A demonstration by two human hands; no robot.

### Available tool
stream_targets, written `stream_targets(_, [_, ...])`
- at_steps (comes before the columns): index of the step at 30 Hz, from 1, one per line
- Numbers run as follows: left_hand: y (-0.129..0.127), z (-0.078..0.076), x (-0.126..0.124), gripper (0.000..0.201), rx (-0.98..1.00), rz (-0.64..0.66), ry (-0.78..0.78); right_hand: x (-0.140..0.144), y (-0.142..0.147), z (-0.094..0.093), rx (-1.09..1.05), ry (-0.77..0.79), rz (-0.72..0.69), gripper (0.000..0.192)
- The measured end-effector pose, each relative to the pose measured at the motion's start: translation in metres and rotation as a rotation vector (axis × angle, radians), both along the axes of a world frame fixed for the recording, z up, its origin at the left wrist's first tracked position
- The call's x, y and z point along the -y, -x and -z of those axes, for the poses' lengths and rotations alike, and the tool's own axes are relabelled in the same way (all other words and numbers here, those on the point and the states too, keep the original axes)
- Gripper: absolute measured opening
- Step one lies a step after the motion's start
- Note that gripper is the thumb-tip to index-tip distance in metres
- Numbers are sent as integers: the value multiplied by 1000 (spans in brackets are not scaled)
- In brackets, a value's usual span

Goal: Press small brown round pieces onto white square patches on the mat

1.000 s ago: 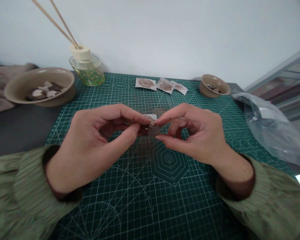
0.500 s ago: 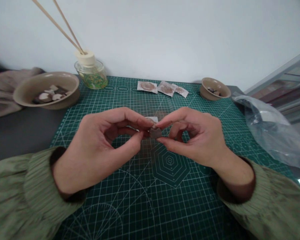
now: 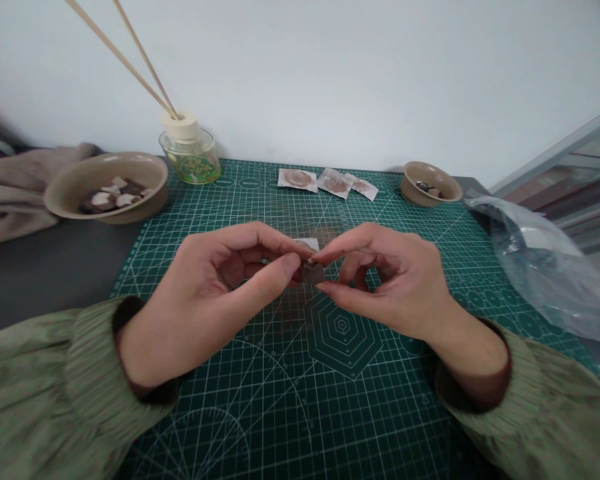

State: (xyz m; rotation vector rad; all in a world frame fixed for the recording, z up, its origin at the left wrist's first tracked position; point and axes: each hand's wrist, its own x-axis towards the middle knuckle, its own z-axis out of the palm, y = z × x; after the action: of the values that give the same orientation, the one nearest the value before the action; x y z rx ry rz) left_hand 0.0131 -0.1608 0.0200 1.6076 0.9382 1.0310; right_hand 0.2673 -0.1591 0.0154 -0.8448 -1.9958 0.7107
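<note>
You have a small grey-brown piece (image 3: 314, 273) pinched between both hands at the centre of the frame.
Your right hand (image 3: 397, 283) grips its right side between thumb and forefinger, while your left hand (image 3: 215, 287) pinches its left edge, the fingertips of both nearly meeting; the fingers partly hide its shape. Just behind them, a white packet (image 3: 309, 243) shows in part on the green cutting mat (image 3: 275, 413). Above centre lie three brown-printed white packets (image 3: 297, 179), the right two touching. At upper right sits a small tan bowl (image 3: 430, 199) with dark pieces, near a clear plastic bag (image 3: 535, 267) at the right edge. At upper left, your reed diffuser (image 3: 193, 163) stands beside a larger tan bowl (image 3: 135, 212) of brown and whitish chunks, with a crumpled beige cloth (image 3: 15, 193) by it on the dark counter (image 3: 25, 277).
</note>
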Motion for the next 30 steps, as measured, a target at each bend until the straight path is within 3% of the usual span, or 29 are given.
stream_targets(14, [-1,7,-3,23,80,98,56,1,-2,1,-3,21,2,14])
stream_targets(20, [1,2,-5,4,91,82,112,1,0,-1,3,-20,-8,18])
stream_targets(24, [3,-1,-5,17,61,93,92,2,1,-1,-13,-22,-22,17])
stream_targets(30, [-1,3,-3,6,128,109,152,2,0,-1,-12,-23,-12,19])
